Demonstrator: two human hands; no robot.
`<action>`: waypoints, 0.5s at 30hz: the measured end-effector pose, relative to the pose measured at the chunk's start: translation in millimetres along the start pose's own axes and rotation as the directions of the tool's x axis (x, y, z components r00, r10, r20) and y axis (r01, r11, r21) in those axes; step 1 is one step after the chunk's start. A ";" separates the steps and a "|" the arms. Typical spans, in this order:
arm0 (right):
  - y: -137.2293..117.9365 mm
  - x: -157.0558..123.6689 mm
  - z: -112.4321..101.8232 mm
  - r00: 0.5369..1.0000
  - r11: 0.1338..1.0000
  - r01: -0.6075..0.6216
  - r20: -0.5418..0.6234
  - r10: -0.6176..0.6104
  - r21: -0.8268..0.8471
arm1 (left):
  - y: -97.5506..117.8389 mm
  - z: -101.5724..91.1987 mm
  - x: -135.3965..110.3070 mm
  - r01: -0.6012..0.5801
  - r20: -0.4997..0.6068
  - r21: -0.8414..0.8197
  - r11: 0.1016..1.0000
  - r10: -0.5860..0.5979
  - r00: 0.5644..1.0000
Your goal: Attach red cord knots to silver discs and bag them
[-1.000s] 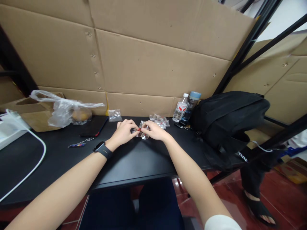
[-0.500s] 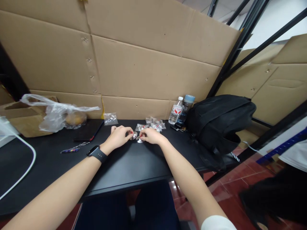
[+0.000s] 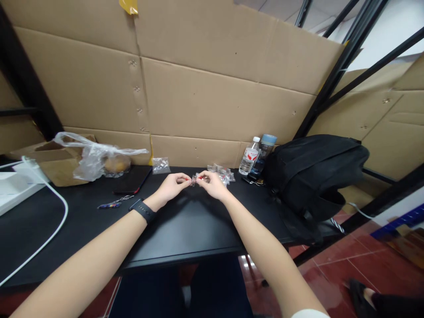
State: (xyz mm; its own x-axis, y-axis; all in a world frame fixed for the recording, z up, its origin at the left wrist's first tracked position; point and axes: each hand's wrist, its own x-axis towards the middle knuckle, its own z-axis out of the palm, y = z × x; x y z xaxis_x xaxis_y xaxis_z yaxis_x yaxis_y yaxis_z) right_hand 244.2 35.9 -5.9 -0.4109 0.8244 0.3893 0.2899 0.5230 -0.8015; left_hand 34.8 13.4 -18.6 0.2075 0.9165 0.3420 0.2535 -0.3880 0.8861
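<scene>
My left hand (image 3: pixel 171 187) is closed in a pinch on a small shiny metal disc (image 3: pixel 193 180) with a red part under the fingertips. Opposite it, my right hand (image 3: pixel 213 185) pinches a second such disc, also with red at the fingers. Both discs are held edge-on, face to face, just above the black table; whether they touch cannot be made out. Small clear plastic bags (image 3: pixel 226 175) with shiny and red contents lie just behind my right hand. Another clear bag (image 3: pixel 161 165) lies behind my left hand, against the cardboard.
A tied plastic bag with a round orange item (image 3: pixel 117 164), a dark tablet-like slab (image 3: pixel 132 179) and a small strap (image 3: pixel 110 205) are on the left. Rightward stand a water bottle (image 3: pixel 249 156), a blue-lidded bottle (image 3: pixel 264 154) and a black backpack (image 3: pixel 314 176). Cardboard (image 3: pixel 198 101) walls the back.
Both hands have lifted and drawn closer together. The two discs, tilted flat side by side before, now face each other edge-on. The view has shifted slightly left.
</scene>
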 end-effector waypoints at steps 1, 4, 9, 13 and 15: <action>-0.6 -1.2 1.9 0.999 0.999 -0.027 0.020 0.026 0.031 | 0.2 1.1 -0.7 0.003 0.004 -0.008 1.000 -0.003 1.000; -2.6 -4.5 6.3 0.990 0.973 -0.131 0.073 0.119 0.190 | -1.0 2.1 -1.4 0.007 -0.005 0.017 1.000 -0.007 1.000; -5.6 -6.9 7.6 0.975 0.906 -0.201 0.163 0.149 0.372 | -6.2 0.1 0.8 0.013 -0.005 0.020 1.000 -0.013 1.000; -8.6 -8.2 7.2 0.973 0.916 -0.192 0.190 0.131 0.352 | -4.9 1.4 0.9 0.032 0.017 0.024 0.999 -0.032 0.999; -9.1 -8.6 6.8 0.979 0.938 -0.159 0.171 0.110 0.309 | -1.8 0.2 0.9 0.014 0.035 0.073 0.997 -0.017 0.999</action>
State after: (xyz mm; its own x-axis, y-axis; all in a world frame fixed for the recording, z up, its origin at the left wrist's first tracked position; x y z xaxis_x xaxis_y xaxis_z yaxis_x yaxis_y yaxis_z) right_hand 239.2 22.5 -5.1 -0.5180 0.8277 0.2157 0.0702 0.2925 -0.9537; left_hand 34.7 14.9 -20.0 0.2358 0.9189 0.3162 0.3246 -0.3811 0.8656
